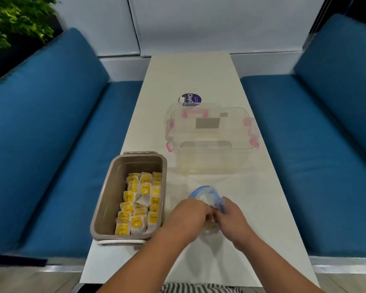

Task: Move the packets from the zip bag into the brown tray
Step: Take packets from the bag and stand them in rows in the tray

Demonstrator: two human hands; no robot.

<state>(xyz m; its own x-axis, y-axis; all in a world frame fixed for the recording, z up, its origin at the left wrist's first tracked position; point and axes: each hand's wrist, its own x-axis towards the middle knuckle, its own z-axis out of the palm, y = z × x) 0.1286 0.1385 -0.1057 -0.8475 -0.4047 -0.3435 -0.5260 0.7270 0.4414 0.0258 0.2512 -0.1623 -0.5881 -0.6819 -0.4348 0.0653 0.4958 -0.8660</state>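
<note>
A clear zip bag [206,194] with a blue seal stands open on the white table, right of the brown tray [108,193]. My left hand [189,216] reaches into the bag's mouth with curled fingers; what it holds is hidden. My right hand [230,216] grips the bag's right edge. Faint yellowish packets [210,226] show through the plastic between my hands. Several white-and-yellow packets [140,201] lie in rows in the tray's right half.
A clear lidded storage box [211,136] with pink latches stands behind the bag. A round purple-labelled item [191,99] lies behind the box. Blue bench cushions [51,144] flank the narrow table [199,70] on both sides.
</note>
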